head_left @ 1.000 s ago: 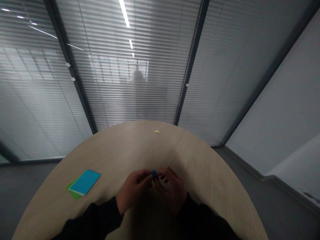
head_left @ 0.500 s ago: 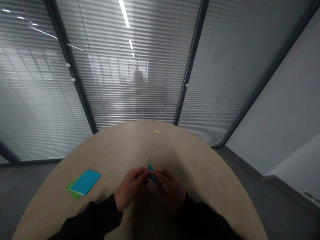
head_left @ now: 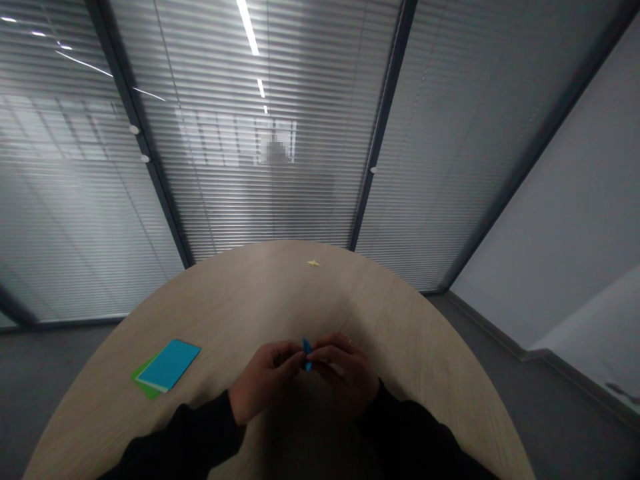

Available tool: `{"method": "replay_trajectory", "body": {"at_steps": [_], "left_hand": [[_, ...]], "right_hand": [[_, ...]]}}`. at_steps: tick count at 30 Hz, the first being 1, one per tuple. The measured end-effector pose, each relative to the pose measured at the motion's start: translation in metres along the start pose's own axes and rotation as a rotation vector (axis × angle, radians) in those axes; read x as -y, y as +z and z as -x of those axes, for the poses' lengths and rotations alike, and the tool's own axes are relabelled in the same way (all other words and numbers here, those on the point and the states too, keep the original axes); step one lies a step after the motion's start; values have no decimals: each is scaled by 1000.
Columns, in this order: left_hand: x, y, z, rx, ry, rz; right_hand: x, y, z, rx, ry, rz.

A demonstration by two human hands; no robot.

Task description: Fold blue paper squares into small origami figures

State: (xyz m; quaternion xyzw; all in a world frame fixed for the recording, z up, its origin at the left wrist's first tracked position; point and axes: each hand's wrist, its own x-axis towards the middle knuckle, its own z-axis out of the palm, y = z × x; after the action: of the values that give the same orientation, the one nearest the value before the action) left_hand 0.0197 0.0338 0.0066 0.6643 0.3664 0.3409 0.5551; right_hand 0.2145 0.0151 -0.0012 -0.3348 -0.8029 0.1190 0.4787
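Observation:
Between my two hands is a small piece of folded blue paper, held upright above the table. My left hand pinches it from the left with thumb and forefinger. From the right, the fingertips of my right hand close on its other side. My fingers cover part of the paper, so its full folded shape is hidden.
The round wooden table spans the lower view. Blue paper sheets lie over green paper at the left. A small yellow folded paper piece sits near the far edge. Blinds stand behind.
The blue paper has shifted slightly right and down and turned more upright. My right hand has moved a little right. The sheets and yellow piece stay put.

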Motion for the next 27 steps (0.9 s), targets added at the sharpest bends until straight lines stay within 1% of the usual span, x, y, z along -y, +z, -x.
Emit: {"method": "replay_trajectory", "body": {"at_steps": [2,9,13,16,18,21,27], "left_hand": [[-3,0,1,5,20,-40],[-5,1,1,3,9,-101],[-7,2,3,13,45,-137],[-9,3,4,11,51,-145],[-9,4,4,6,22,-135],[-7,4,3,-18,-5,-133],[-2,3,0,-32,11,-108]], "right_hand": [[1,3,1,-8,118,-88],[10,12,1,-45,532,-379],[9,15,3,-55,700,-485],[7,15,3,-29,755,-502],[7,15,2,-13,765,-471],[9,15,2,-21,762,-450],[8,19,4,-46,734,-460]]}}
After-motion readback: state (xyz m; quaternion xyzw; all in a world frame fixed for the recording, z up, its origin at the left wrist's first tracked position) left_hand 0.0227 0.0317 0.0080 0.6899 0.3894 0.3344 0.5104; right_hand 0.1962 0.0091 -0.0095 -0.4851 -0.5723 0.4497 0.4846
